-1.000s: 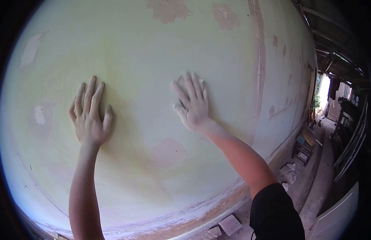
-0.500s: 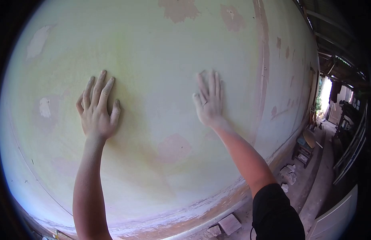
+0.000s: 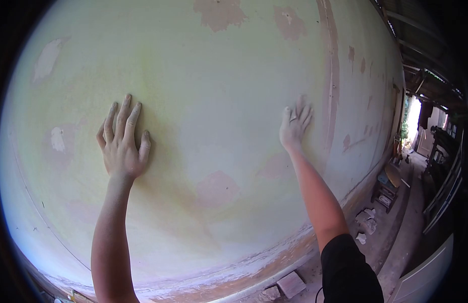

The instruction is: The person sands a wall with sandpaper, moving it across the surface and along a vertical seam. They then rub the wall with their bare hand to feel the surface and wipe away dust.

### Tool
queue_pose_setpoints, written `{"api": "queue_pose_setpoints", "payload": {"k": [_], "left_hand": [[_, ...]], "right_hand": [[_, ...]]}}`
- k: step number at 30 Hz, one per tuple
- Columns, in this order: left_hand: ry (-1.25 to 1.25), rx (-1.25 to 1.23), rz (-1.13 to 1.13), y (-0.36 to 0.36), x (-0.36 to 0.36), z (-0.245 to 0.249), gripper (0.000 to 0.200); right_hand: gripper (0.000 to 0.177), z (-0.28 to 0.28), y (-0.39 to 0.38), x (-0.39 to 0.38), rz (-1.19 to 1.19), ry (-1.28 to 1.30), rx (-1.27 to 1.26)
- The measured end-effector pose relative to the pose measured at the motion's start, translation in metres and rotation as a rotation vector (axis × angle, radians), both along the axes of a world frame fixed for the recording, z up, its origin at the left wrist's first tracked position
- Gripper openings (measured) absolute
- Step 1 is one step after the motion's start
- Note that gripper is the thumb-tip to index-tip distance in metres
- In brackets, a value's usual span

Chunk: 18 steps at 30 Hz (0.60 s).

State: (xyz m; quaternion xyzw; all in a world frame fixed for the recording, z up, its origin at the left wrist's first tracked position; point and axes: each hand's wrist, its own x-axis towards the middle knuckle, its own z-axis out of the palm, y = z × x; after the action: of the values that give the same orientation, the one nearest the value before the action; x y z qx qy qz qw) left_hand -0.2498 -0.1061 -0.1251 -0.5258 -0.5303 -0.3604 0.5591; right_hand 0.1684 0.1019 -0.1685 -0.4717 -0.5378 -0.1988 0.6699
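Note:
A large painted wall (image 3: 229, 126), pale green and whitish, fills most of the head view. My left hand (image 3: 124, 146) lies on it at left with fingers apart, its skin coated in pale dust. Farther right, my right hand (image 3: 295, 126) is against the wall, also dusty, its fingers spread and a little blurred. A thin dark line crosses near the base of its fingers; I cannot make out what it is. Whether anything lies under the right palm is hidden. Around the hands are pinkish patches (image 3: 217, 189) and a whitish patch (image 3: 58, 139).
A vertical pinkish strip (image 3: 333, 76) runs down the wall beyond my right hand. At the wall's foot lie a block (image 3: 291, 285) and broken pieces (image 3: 366, 219). A small stool-like stand (image 3: 384, 196) is farther along the passage. A pale panel (image 3: 423, 275) leans at lower right.
My right hand has slid to the right across the wall, towards the vertical strip, and its fingers have tilted rightward. The left hand stays in nearly the same place.

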Motion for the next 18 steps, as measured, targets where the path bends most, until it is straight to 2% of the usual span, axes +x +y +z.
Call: {"api": "queue_pose_setpoints", "payload": {"k": [4,5,7,9,11,12,14,15,17,18], "left_hand": [[0.020,-0.006,0.026,-0.002,-0.001,0.003,0.066],[0.034,-0.010,0.029,-0.002,-0.001,0.002,0.068],[0.054,-0.004,0.000,-0.001,-0.002,0.002,0.068],[0.058,0.041,0.033,0.005,-0.005,0.001,0.065],[0.090,0.060,0.037,0.011,-0.012,0.001,0.065],[0.087,0.057,0.068,0.011,-0.012,0.000,0.062],[0.117,0.081,0.083,0.016,-0.018,0.001,0.060],[0.110,0.075,0.105,0.016,-0.019,0.000,0.059],[0.103,0.076,0.099,0.017,-0.017,-0.001,0.060],[0.110,0.086,0.102,0.016,-0.016,0.000,0.062]], "right_hand": [[0.067,-0.043,-0.062,-0.070,0.039,-0.557,0.122],[0.067,-0.047,-0.059,-0.061,0.027,-0.547,0.113],[0.062,-0.057,-0.049,-0.033,0.094,-0.751,0.102],[0.059,-0.056,-0.032,0.003,0.044,-0.660,0.085],[0.059,-0.049,-0.009,0.039,0.098,-0.304,0.072],[0.059,-0.045,0.013,0.057,0.062,-0.303,0.060],[0.060,-0.033,0.051,0.090,0.005,0.093,0.117],[0.060,-0.029,0.046,0.077,-0.007,0.081,0.113],[0.063,-0.021,0.014,0.028,0.030,0.218,0.001],[0.063,-0.023,-0.007,0.009,0.054,0.004,0.000]]}}
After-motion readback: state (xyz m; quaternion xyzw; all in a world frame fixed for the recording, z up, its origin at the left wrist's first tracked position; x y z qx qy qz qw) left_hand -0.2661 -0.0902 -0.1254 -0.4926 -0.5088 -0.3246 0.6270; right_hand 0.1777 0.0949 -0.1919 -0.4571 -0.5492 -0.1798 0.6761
